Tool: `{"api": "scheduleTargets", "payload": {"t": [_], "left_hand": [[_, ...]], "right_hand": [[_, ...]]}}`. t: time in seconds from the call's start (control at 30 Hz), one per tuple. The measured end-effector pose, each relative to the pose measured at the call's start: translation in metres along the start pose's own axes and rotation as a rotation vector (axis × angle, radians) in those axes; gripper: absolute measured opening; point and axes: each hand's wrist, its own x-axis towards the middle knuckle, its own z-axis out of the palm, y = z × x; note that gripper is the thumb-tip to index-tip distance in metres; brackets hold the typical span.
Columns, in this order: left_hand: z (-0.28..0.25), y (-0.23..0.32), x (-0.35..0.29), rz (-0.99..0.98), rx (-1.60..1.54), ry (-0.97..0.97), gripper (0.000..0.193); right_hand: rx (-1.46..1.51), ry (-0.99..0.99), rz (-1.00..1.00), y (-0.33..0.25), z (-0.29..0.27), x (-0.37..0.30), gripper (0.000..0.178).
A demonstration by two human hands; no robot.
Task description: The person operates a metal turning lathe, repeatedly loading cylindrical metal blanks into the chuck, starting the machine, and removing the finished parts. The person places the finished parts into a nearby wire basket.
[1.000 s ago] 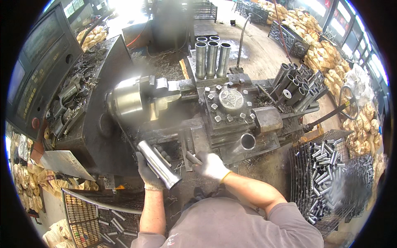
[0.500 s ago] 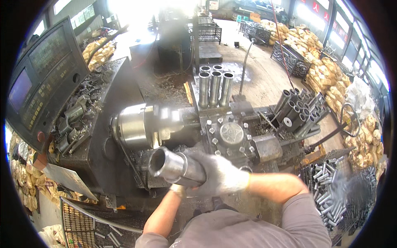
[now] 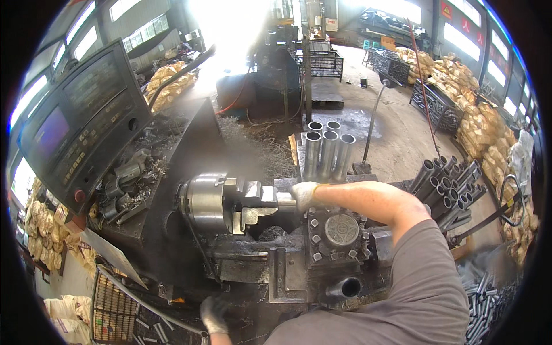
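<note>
My right hand [image 3: 303,196], in a whitish work glove, reaches across to the lathe's chuck [image 3: 207,202]. Its fingers close round the end of a shiny metal tube [image 3: 284,199], whose other end lies between the chuck jaws [image 3: 250,192]. Part of the tube is hidden by the glove and the jaws. Low in front of the machine, my gloved left hand [image 3: 214,314] hangs with loose fingers and nothing visible in it. Below my right forearm sits the square tool post [image 3: 340,231] with bolts around its top.
Several upright tubes [image 3: 329,152] stand behind the tool post; more tubes [image 3: 443,192] lean in a bundle at right. A short dark tube [image 3: 345,287] lies nearer me. The control panel [image 3: 80,121] rises at left, beside a chip-strewn ledge [image 3: 129,184]. Small tubes [image 3: 480,310] fill the lower right.
My right hand has carried the tube from in front of me forward to the chuck. The left hand has let go and dropped to the lower left. The view has shifted.
</note>
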Motion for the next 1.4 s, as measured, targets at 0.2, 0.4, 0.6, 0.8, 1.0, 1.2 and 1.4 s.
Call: {"api": "scheduleTargets", "payload": {"t": [0.2,0.4,0.6,0.8,1.0,1.2,1.4], "left_hand": [[-0.073,0.046,0.055,0.175,-0.232,0.291,0.058],[-0.111,0.087,0.039,-0.103,-0.352,0.097,0.051],[-0.106,0.064,0.077,0.139,-0.039,0.219,0.033],[-0.059,0.114,-0.002,0.945,0.954,0.674,0.052],[0.127,0.328,-0.028,1.509,1.087,0.234,0.042],[0.177,0.468,0.092,1.03,1.671,0.49,0.072],[0.178,0.383,0.016,1.682,1.171,0.452,0.052]], "right_hand": [[0.167,0.136,-0.162,0.0,-0.02,-0.029,0.071],[0.4,-0.056,0.119,-0.037,-0.045,-0.041,0.061],[0.374,0.215,-0.08,-0.018,-0.022,-0.025,0.073],[0.647,0.747,0.112,-0.038,-0.027,-0.183,0.059],[1.11,1.336,0.318,-0.047,0.091,-0.326,0.029],[1.062,1.328,0.481,-0.063,0.177,-0.375,0.029],[1.109,1.221,0.506,-0.073,0.216,-0.393,0.032]]}}
